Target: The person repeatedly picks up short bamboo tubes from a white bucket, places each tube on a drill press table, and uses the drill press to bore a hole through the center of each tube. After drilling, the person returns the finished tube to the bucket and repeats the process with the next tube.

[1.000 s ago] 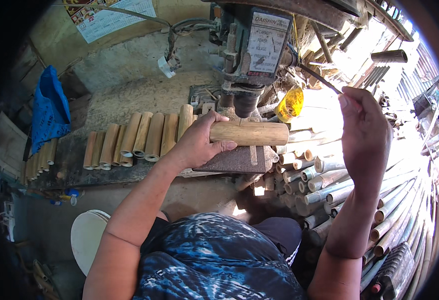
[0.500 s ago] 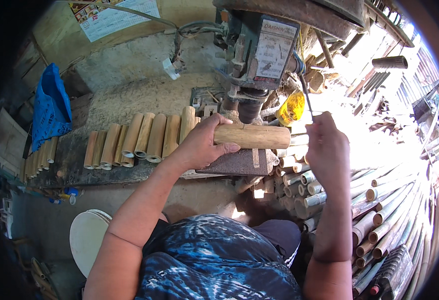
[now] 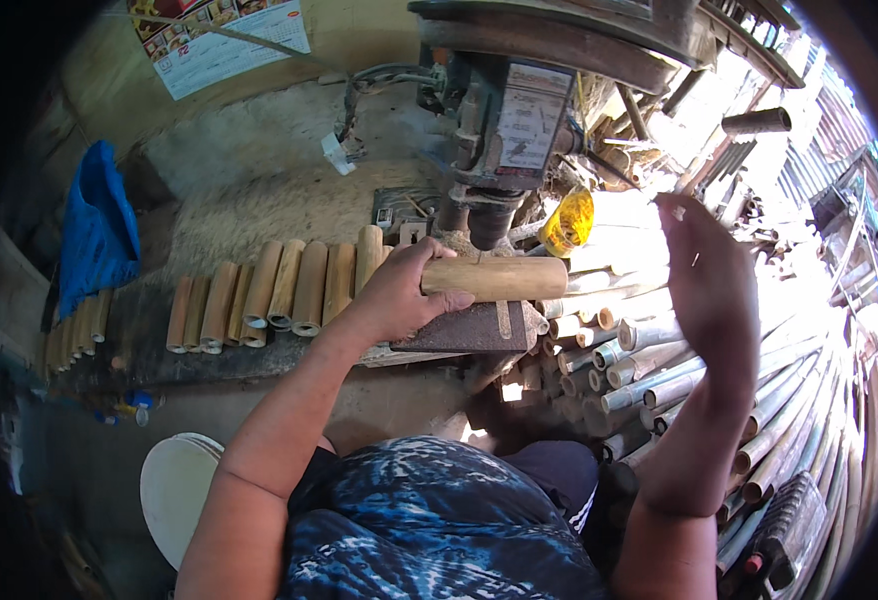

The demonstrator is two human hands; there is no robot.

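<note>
A bamboo piece [image 3: 494, 277] was held in the left hand [image 3: 399, 295] under the drill press [image 3: 504, 120]; the right hand [image 3: 709, 290] was raised open, empty. Finished-looking pieces [image 3: 279, 290] were lined up left of the press; many poles [image 3: 659, 370] remained at its right.

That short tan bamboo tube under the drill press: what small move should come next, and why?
Probably bring the right hand to the drill press handle. The left hand grips the short tan bamboo tube flat on the dark work plate below the spindle, while the right hand hangs open and empty.
</note>
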